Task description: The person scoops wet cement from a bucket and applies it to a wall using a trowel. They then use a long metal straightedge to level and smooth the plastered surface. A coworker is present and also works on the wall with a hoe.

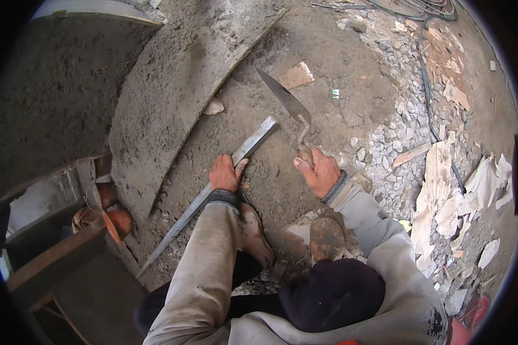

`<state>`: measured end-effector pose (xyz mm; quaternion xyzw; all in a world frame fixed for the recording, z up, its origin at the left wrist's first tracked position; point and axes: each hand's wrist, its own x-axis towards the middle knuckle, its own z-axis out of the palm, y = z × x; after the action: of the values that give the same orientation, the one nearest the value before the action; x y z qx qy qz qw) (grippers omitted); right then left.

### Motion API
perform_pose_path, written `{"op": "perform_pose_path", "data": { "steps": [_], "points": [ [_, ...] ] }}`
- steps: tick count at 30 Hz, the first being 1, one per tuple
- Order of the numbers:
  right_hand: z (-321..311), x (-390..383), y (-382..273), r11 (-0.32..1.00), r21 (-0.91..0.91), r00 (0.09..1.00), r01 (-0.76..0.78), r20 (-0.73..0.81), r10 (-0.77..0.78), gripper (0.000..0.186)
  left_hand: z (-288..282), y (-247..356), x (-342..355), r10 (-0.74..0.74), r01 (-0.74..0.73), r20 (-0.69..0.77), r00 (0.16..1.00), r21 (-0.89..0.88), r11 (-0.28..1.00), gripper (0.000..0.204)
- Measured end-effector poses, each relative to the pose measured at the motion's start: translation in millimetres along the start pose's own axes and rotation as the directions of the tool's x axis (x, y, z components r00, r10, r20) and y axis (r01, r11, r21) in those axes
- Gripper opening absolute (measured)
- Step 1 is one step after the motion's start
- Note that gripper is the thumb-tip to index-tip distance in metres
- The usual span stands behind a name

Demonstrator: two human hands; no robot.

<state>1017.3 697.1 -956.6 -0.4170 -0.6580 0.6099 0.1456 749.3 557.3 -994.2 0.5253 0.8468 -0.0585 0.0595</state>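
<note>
My left hand [225,172] is closed around a long grey metal straightedge bar [194,208]. The bar slants from near my left leg up to the middle of the view. In my right hand [321,173] is a pointing trowel by its wooden handle; its metal blade [286,99] points up and to the left, away from me. The blade looks smeared with grey. Beyond the bar's far end a brown scrap of board [296,76] lies on the rough ground. My palms and the undersides of both grips are hidden.
A board spread with wet mortar [181,86] stretches along the left. Behind my right arm lie gravel [391,149], torn paper sheets [434,195] and a dark cable [427,86]. An orange-brown rounded container [120,221] stands at lower left beside a wooden beam [57,256].
</note>
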Motion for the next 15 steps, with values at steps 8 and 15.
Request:
{"op": "perform_pose_path", "data": {
  "steps": [8, 15],
  "points": [
    [24, -5, 17, 0.999, -0.01, 0.999, -0.034, 0.002, 0.034, 0.042, 1, 4, 2, 0.003, -0.003, -0.019, 1.0, -0.009, 1.0, 0.057],
    [37, -7, 33, 0.999, -0.033, 1.0, -0.024, -0.004, 0.024, 0.044, -3, 5, -1, -0.027, 0.027, 0.01, 1.0, 0.014, 1.0, 0.057]
  ]
}}
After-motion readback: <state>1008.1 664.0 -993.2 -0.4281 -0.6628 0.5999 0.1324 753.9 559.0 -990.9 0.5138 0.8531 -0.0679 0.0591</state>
